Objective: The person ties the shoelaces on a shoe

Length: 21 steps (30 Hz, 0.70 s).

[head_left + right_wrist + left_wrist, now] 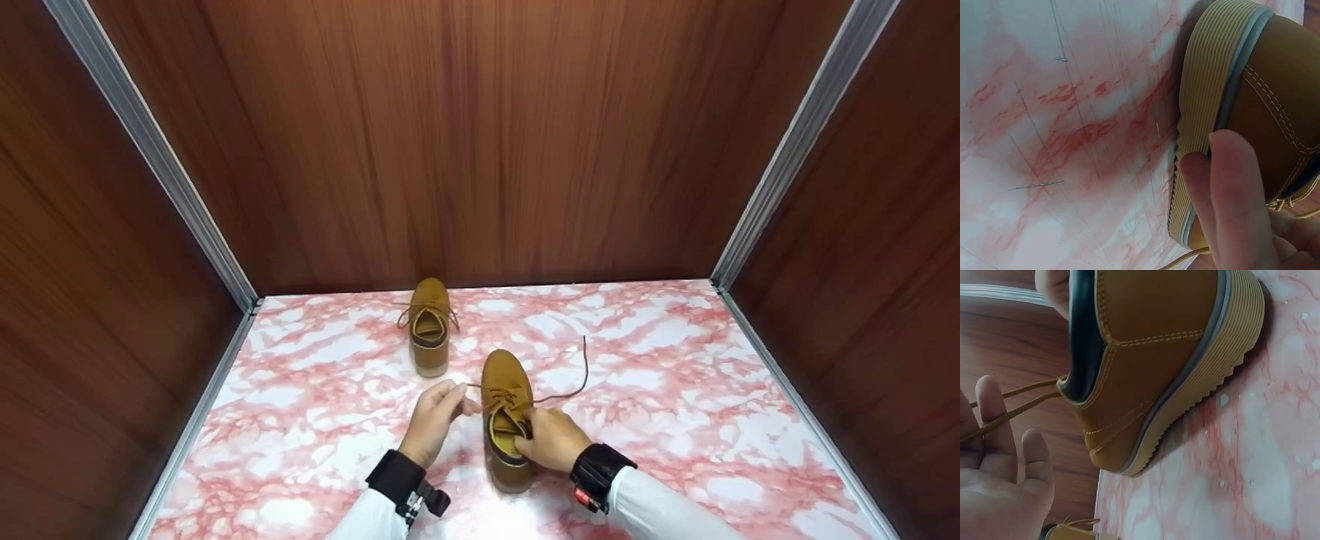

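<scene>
A tan lace-up shoe [501, 367] stands on the pink-marbled tabletop, toe pointing away from me. My left hand [433, 420] is just left of it and holds the shoe's left lace [1022, 389], pulled out sideways. In the left wrist view two strands run from the shoe's top to the fingers. My right hand [556, 439] grips the shoe's right side by the collar, thumb at the opening; some of its fingers [1238, 185] lie along the outer side near the ridged sole [1207, 84]. The right lace [586, 367] trails loose on the tabletop, curving away.
A matching tan shoe [430, 291] stands farther back on the left, its lace tied in a bow. Behind it rises a brown wood-grain panel [480, 150], with similar panels left and right. Metal edging [810, 420] borders the tabletop [675, 420].
</scene>
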Available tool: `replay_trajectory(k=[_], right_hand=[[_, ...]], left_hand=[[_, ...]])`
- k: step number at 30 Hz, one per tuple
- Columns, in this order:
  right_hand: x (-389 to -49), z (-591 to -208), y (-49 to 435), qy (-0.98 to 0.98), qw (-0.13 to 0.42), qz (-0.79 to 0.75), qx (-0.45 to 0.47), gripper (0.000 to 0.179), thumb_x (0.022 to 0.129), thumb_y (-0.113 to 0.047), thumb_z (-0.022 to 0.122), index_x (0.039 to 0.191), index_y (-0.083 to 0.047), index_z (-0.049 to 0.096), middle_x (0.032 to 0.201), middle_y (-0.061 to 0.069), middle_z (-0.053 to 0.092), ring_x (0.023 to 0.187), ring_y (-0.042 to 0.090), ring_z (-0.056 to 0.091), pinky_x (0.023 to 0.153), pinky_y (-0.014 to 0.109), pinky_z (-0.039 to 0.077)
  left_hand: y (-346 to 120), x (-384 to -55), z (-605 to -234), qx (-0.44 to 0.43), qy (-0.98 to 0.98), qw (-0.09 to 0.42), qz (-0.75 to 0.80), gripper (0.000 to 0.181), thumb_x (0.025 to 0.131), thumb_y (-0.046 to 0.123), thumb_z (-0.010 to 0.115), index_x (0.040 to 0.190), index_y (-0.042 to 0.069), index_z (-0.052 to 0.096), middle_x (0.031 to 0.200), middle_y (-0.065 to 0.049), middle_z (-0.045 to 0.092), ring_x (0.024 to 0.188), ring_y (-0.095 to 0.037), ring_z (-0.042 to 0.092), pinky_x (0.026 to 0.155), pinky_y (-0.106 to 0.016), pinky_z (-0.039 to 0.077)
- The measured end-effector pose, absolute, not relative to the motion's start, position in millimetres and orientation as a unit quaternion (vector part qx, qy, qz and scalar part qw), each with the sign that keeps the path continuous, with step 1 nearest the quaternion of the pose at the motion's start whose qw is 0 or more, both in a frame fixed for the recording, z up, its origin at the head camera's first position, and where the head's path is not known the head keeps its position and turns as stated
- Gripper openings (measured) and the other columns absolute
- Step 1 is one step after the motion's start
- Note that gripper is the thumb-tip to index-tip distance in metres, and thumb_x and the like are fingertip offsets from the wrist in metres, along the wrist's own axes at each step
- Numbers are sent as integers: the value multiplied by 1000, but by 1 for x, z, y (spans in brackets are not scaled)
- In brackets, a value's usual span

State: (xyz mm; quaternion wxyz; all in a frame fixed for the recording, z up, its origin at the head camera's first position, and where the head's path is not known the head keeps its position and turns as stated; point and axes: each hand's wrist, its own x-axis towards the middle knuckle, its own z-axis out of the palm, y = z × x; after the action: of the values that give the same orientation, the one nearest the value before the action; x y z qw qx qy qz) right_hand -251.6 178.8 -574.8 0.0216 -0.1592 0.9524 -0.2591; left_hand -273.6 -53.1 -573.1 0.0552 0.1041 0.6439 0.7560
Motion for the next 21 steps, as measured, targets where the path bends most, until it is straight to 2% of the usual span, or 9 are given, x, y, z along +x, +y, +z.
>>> replay_trajectory(k=[5,10,12,17,21], right_hand=[[-253,-576,179,951,28,-265,-155,18,83,-22,75,88,-11,62,71,-2,56,62,16,52,55,31,40],[-254,-579,180,951,29,-270,-150,23,86,-24,77,97,-6,67,74,1,61,62,17,53,56,32,42],[-254,-580,181,949,30,-276,-150,29,88,-27,77,104,-3,70,74,2,63,62,15,53,55,31,42],[-259,-580,189,931,51,-339,-125,48,94,-38,75,122,1,71,87,7,72,65,11,58,57,28,48],[-265,-582,200,900,82,-424,-62,45,99,-43,69,116,-2,73,91,13,75,72,19,69,65,31,56]], left_hand=[[-69,-270,-572,81,637,34,766,37,110,20,48,75,11,54,70,2,59,80,-15,68,91,-32,55],[-81,-268,-576,67,628,30,775,41,112,23,42,75,8,52,71,-1,59,78,-18,67,88,-32,56],[-85,-268,-579,64,626,32,777,42,113,24,41,75,8,51,72,-1,59,77,-18,67,88,-33,58],[-90,-267,-587,50,620,36,782,39,114,25,41,78,9,47,74,0,60,76,-15,66,88,-34,60],[-91,-267,-593,41,619,38,784,39,114,24,41,78,11,48,75,1,60,75,-13,65,87,-32,60]])
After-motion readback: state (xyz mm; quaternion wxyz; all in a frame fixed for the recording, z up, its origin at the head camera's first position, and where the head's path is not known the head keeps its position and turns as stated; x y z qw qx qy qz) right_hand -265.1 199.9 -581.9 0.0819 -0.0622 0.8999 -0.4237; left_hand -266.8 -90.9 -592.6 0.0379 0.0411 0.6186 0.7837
